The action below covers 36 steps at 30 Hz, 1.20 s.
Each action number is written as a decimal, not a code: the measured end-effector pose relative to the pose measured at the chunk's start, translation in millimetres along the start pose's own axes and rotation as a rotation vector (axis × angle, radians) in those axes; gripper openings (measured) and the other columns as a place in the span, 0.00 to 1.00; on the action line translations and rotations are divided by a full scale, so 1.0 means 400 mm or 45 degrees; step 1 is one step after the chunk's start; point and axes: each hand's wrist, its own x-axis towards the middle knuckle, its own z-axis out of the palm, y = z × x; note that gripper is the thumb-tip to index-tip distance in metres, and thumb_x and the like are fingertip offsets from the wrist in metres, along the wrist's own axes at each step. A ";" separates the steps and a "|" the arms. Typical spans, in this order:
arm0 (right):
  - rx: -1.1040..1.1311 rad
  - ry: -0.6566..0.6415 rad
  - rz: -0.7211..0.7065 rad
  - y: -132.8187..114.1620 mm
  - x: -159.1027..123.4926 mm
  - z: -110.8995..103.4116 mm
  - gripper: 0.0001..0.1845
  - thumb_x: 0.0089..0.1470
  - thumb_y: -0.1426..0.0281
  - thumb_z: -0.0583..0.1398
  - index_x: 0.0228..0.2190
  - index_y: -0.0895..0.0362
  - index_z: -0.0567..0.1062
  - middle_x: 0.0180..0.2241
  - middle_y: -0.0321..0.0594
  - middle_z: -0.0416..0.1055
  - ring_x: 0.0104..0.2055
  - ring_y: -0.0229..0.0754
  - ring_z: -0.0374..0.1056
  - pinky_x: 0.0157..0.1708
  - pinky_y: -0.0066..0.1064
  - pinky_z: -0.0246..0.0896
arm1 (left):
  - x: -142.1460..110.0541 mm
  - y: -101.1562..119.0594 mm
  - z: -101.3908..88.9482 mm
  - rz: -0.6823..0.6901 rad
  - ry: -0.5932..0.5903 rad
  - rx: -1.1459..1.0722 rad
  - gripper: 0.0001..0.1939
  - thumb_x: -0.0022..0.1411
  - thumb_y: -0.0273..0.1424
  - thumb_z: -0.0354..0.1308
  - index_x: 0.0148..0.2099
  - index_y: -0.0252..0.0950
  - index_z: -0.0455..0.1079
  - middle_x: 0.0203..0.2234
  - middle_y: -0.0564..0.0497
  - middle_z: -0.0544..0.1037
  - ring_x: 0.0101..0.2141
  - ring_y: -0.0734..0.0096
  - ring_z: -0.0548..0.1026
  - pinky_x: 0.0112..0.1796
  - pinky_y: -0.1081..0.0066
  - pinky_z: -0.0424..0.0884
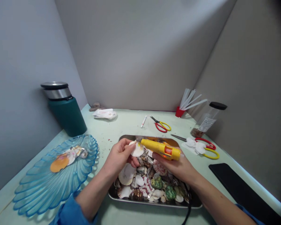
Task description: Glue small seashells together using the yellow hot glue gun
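Shell [138,151], white, pinched at left edge by left hand [120,153]; right hand [179,166] gripping yellow glue gun [160,149], nozzle [138,140] at far edge, contact unclear. Best, probably: hold pinch steady, fingertips off likely-hot nozzle, squeeze lightly. Shell right at left fingertips, above tray [156,204] of mixed shells [145,187]

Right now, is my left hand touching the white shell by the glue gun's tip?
Touching: the head view shows your left hand pinching the white shell, thumb overlapping its edge.
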 end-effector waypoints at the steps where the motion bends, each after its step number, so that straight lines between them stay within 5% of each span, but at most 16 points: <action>1: -0.008 -0.009 -0.001 0.000 0.000 0.000 0.09 0.51 0.65 0.60 0.32 0.57 0.73 0.29 0.38 0.73 0.30 0.39 0.68 0.30 0.28 0.66 | 0.000 0.001 0.000 0.001 0.002 0.005 0.12 0.56 0.38 0.55 0.34 0.34 0.61 0.14 0.55 0.72 0.14 0.75 0.70 0.18 0.77 0.66; 12: 0.006 0.073 -0.010 0.001 0.000 -0.001 0.10 0.50 0.64 0.60 0.34 0.57 0.73 0.30 0.39 0.72 0.30 0.40 0.67 0.31 0.30 0.67 | -0.004 0.007 0.003 -0.004 0.043 -0.020 0.13 0.55 0.39 0.56 0.34 0.34 0.61 0.12 0.54 0.71 0.15 0.74 0.71 0.18 0.78 0.65; 19: -0.095 -0.019 -0.065 -0.021 0.002 -0.002 0.08 0.52 0.65 0.58 0.28 0.57 0.74 0.24 0.37 0.70 0.25 0.37 0.65 0.25 0.27 0.64 | -0.007 0.009 0.006 -0.013 -0.010 -0.024 0.13 0.56 0.38 0.55 0.36 0.33 0.61 0.15 0.53 0.73 0.16 0.74 0.72 0.20 0.76 0.67; 36: -0.099 -0.020 -0.068 -0.018 0.002 -0.003 0.08 0.53 0.65 0.58 0.31 0.56 0.74 0.27 0.37 0.70 0.27 0.38 0.65 0.28 0.29 0.64 | -0.007 0.009 0.005 -0.007 0.002 -0.009 0.11 0.56 0.37 0.55 0.35 0.34 0.60 0.14 0.53 0.73 0.16 0.74 0.71 0.20 0.76 0.67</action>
